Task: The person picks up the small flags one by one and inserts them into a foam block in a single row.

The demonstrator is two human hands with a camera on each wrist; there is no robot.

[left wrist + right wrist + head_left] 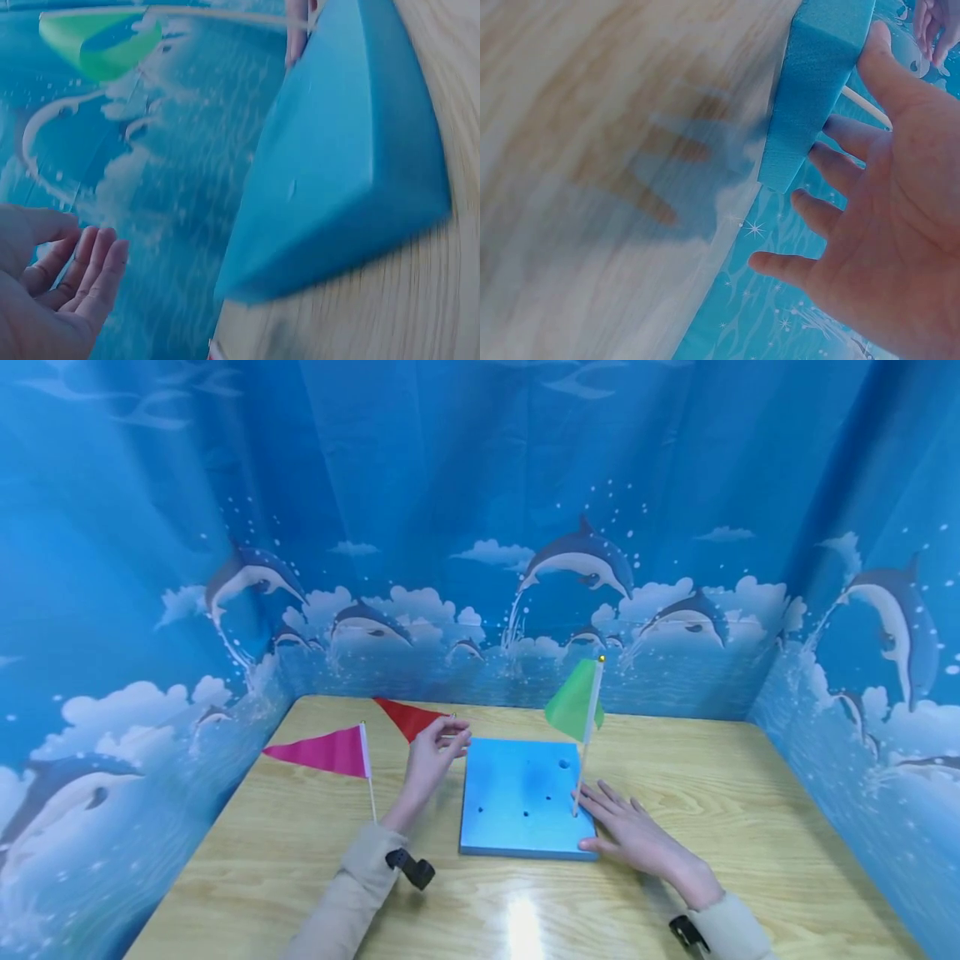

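A blue foam block [517, 777] with several small holes lies on the wooden table. A green flag [573, 702] stands in it near the right edge, leaning slightly. My right hand [633, 831] rests at the block's right edge with fingers spread, thumb touching its front corner, beside the flag's stick. My left hand [435, 756] hovers left of the block's far corner. In the left wrist view its fingers [101, 274] bend loosely around nothing. Partly behind this hand is a red flag [408, 718]. A pink flag [322, 753] is further left; my left arm hides its stick's lower end.
The wooden table [247, 860] ends at a blue curtain [450, 485] printed with dolphins, which surrounds it at the back and both sides. Each wrist wears a small black camera [411, 868].
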